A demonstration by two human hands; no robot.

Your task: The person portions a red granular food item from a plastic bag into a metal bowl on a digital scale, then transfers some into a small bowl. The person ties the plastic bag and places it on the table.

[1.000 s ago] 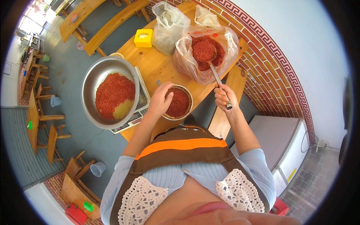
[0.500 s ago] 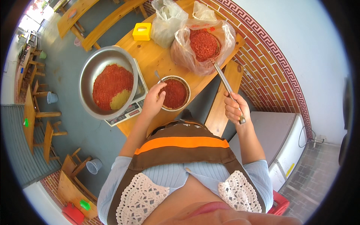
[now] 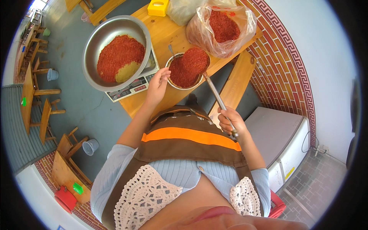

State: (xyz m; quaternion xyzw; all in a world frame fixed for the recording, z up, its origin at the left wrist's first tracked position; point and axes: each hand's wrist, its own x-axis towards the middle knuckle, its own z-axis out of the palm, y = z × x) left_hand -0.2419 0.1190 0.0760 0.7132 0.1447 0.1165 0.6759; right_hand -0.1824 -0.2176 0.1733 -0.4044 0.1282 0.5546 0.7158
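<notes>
My right hand [image 3: 232, 120] is closed around the long metal handle of a ladle [image 3: 215, 92]. Heaped with red chili flakes, the ladle's bowl is over the right side of a round pot [image 3: 183, 88], which has dark red chili in it. At the pot's left rim, the fingers of my left hand [image 3: 158, 85] grip the edge. A spoon [image 3: 171, 49] sticks up from the pot's far left side. Beyond it on the right stands a clear plastic bag [image 3: 197, 34] of red chili flakes.
A wide steel basin [image 3: 90, 65] with red chili and a yellowish powder sits on a digital scale [image 3: 132, 89] at left. A yellow box [image 3: 158, 8] and another plastic bag [image 3: 184, 13] stand farther back on the wooden table [image 3: 168, 32]. A bench [image 3: 237, 82] runs beside the brick-patterned wall.
The ladle has come out of the chili bag, loaded, and moved left and nearer, over the pot. My left hand stays at the pot's rim. The whole view has shifted.
</notes>
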